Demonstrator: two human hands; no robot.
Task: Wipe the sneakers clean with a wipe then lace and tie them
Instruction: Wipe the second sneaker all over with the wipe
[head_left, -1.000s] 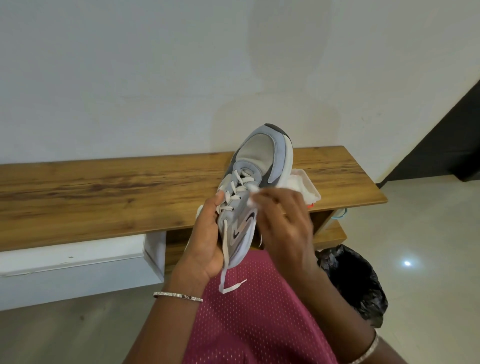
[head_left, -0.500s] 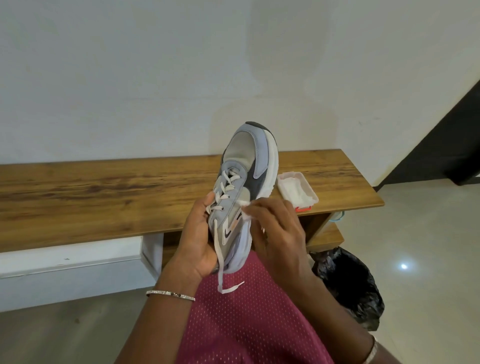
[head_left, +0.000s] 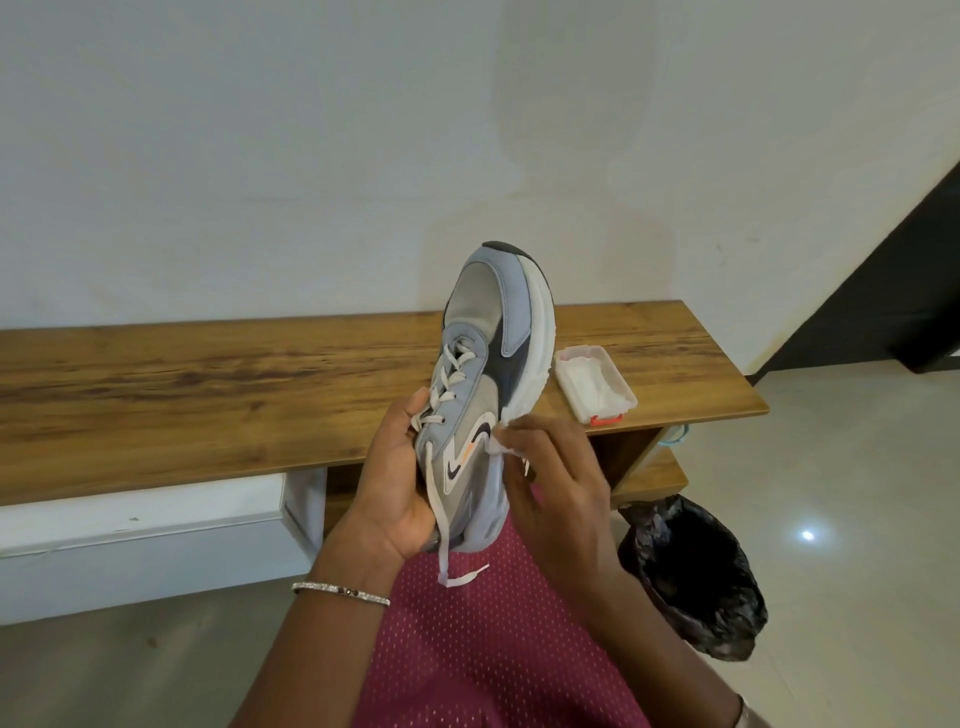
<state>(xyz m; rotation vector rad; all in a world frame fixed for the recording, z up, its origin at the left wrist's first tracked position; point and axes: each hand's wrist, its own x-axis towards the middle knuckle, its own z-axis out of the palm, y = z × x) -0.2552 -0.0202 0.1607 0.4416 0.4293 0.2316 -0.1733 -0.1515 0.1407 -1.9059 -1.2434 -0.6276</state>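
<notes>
Sneaker (head_left: 488, 395) now tipped w/ sole edge toward right hand (head_left: 558, 483), which pinches wipe (head_left: 501, 446) lower on its side vs a sec ago. Left hand (head_left: 397, 483) grips the lace side. Wiping's ongoing; lacing not started.

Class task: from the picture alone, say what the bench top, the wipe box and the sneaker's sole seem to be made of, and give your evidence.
Bench top: wood or wood-look laminate, with brown grain streaks and a slight sheen.
Wipe box: probably clear plastic; the white wipes show through, and it has a red clip.
Sneaker's sole: likely matte white foam or rubber, thick and rounded.
</notes>
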